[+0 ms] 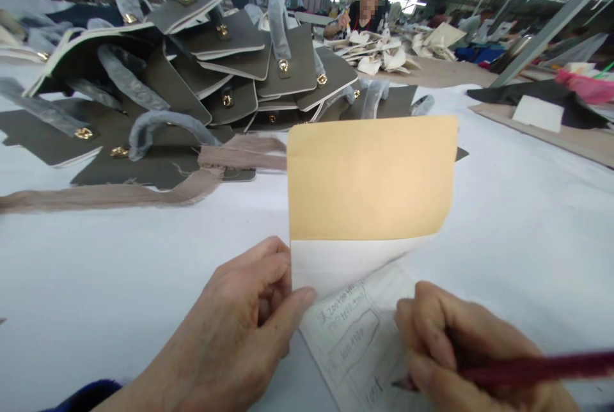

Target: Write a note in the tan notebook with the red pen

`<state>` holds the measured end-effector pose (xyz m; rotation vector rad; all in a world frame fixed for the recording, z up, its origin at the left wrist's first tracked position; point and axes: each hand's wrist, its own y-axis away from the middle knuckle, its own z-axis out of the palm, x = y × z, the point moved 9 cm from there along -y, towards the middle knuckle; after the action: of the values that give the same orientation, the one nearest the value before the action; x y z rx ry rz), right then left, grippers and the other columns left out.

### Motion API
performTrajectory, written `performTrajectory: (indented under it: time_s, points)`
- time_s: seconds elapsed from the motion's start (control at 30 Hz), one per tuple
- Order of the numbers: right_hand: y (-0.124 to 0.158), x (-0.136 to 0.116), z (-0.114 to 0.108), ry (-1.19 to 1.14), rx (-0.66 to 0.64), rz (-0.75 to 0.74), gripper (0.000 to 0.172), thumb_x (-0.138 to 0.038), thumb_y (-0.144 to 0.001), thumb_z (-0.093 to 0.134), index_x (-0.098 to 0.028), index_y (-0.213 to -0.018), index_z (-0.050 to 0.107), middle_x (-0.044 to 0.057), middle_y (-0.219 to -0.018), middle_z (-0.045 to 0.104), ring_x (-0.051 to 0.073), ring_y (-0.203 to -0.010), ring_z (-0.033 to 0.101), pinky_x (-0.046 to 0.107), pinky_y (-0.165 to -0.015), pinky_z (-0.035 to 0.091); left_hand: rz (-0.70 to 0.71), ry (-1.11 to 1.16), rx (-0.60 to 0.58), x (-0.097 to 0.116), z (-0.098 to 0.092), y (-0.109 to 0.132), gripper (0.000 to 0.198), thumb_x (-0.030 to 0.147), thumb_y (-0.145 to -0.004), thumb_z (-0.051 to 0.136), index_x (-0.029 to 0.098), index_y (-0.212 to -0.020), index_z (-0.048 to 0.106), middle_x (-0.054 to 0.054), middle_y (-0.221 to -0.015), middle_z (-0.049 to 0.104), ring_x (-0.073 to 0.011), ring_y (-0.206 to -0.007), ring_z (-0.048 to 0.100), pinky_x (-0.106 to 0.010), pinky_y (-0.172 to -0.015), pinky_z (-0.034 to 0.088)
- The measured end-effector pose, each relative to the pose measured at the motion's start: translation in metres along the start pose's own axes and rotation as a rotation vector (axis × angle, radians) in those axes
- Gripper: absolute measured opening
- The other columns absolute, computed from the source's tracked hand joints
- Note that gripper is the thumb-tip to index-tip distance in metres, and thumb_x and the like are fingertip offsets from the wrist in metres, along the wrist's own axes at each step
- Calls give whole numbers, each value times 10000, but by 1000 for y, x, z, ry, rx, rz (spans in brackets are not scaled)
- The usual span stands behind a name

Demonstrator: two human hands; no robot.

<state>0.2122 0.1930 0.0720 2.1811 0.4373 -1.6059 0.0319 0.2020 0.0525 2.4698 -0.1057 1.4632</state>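
Observation:
My left hand (240,329) pinches the lower left edge of a tan card cover (371,175) and holds it lifted upright off a small notepad. Under it a white page (359,348) lies flat, with handwritten notes and a drawn box on it. My right hand (460,354) grips a dark red pen (532,370), whose tip touches the page near its lower part. Both hands rest on a white table (96,271) at the near edge.
A heap of dark grey bag flaps with gold clasps (215,73) fills the far left. A long beige fabric strip (144,191) lies in front of it. Another person (364,12) works at a far table with pale pieces. Cardboard and dark fabric (551,111) sit at the right.

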Motion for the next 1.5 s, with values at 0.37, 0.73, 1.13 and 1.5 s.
performTrajectory:
  time_s: [0.37,0.73,1.13,1.5]
  points:
    - [-3,-25,-30,-127,297,-80,299,-217,-710,608,-217,-584,336,-64,-530,385,73,-470,327,182,-423,349,-27,143,-48,7,4,3,340,443,-922,508,175,-746,394,26,-734,440,-51,-500,533,-148,-408,403]
    - [1,-22,-29,-185,238,-104,200,-223,-715,550,-225,-653,360,-86,-569,352,83,-543,337,241,-540,355,-40,154,-4,12,4,6,369,457,-910,550,178,-740,378,53,-499,527,-38,-377,441,-134,-385,322]
    - [4,-20,-18,-207,172,-83,194,-179,-727,531,-225,-686,347,-90,-583,324,84,-558,316,253,-547,293,-17,169,-13,9,6,4,368,469,-919,548,180,-765,381,40,-478,542,-44,-350,421,-138,-367,305]
    - [48,-85,-20,279,211,-758,449,-547,-1037,240,-217,-761,372,-41,-641,387,106,-564,371,251,-524,297,34,214,-83,7,6,1,640,749,-837,471,131,-1005,466,15,-468,547,-80,-334,438,-161,-360,319]
